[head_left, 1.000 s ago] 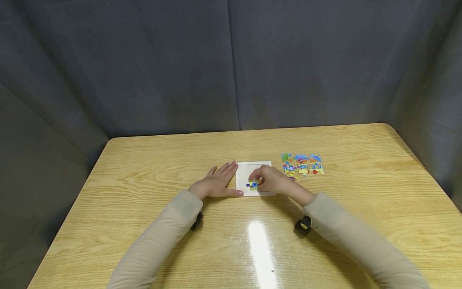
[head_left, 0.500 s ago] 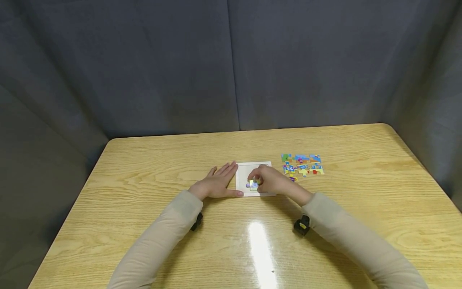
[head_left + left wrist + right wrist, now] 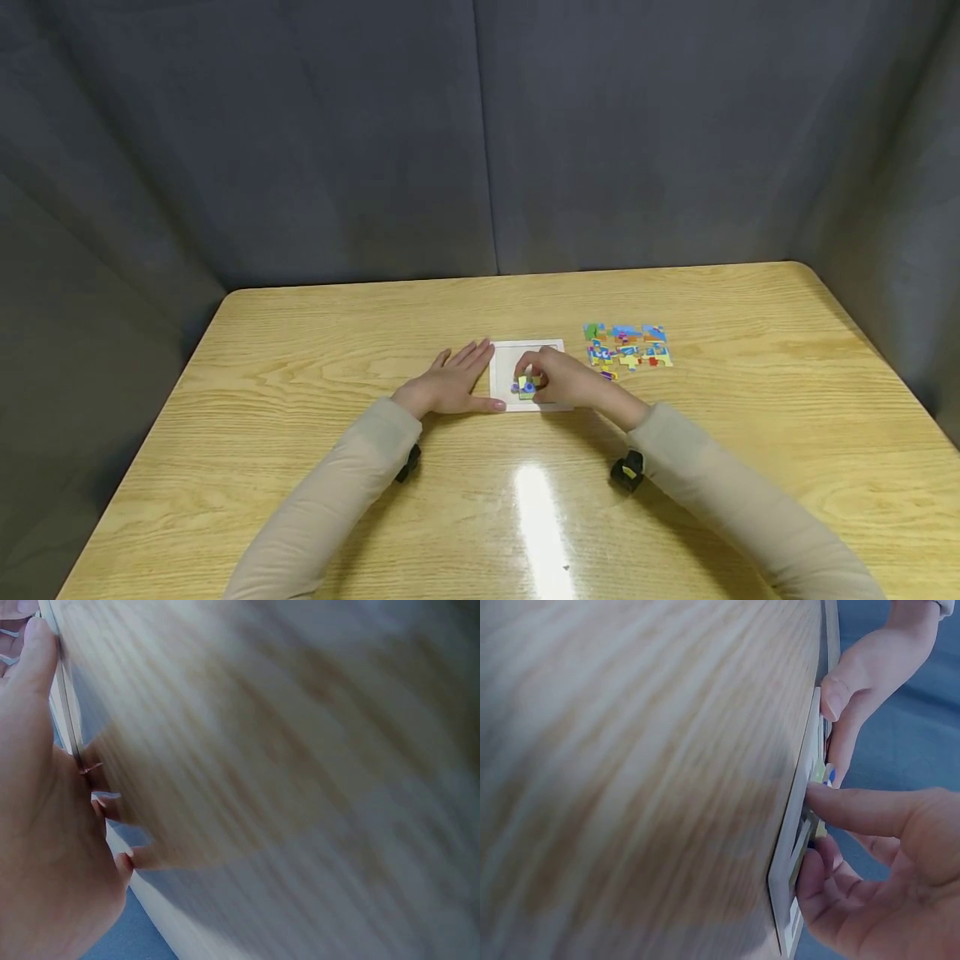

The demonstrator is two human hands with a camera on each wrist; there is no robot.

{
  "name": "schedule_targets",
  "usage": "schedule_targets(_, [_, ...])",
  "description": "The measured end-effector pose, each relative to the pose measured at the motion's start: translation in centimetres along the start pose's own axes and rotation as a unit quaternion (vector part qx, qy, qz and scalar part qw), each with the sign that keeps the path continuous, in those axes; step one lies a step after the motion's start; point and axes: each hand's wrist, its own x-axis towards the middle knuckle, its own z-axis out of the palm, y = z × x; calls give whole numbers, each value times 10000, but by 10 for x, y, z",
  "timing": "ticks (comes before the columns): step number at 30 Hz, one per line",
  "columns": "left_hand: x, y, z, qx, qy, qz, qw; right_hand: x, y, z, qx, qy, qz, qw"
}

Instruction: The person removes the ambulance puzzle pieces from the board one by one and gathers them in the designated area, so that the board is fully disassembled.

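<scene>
A white puzzle frame point(image 3: 527, 342) lies flat on the wooden table. My left hand point(image 3: 452, 389) rests at its left edge with the fingers spread straight, and the thumb lies on the lower left corner. My right hand point(image 3: 561, 377) is over the frame's right part and pinches a yellow and blue puzzle piece point(image 3: 526, 387) between thumb and fingers, low inside the frame. In the right wrist view the right thumb and curled fingers point(image 3: 855, 877) meet at the frame's edge, and the piece is largely hidden there. The left wrist view shows the left hand point(image 3: 45, 802) against the frame's side.
Several colourful puzzle pieces point(image 3: 628, 358) lie in rough rows on the table to the right of the frame. One purple and yellow piece point(image 3: 609, 375) sits partly behind the right hand. Dark grey curtains point(image 3: 480, 150) stand behind the table.
The right hand keeps its pinch on the puzzle piece, which tilts a little, its glare coming and going. The left hand stays where it is. The head view shifts slightly.
</scene>
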Motion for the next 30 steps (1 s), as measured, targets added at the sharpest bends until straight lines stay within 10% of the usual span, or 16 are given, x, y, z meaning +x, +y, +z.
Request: schedule_targets(30, [0,-1,1,-43,46,5,10000,-5,-1,-3,448,-178,306,9984])
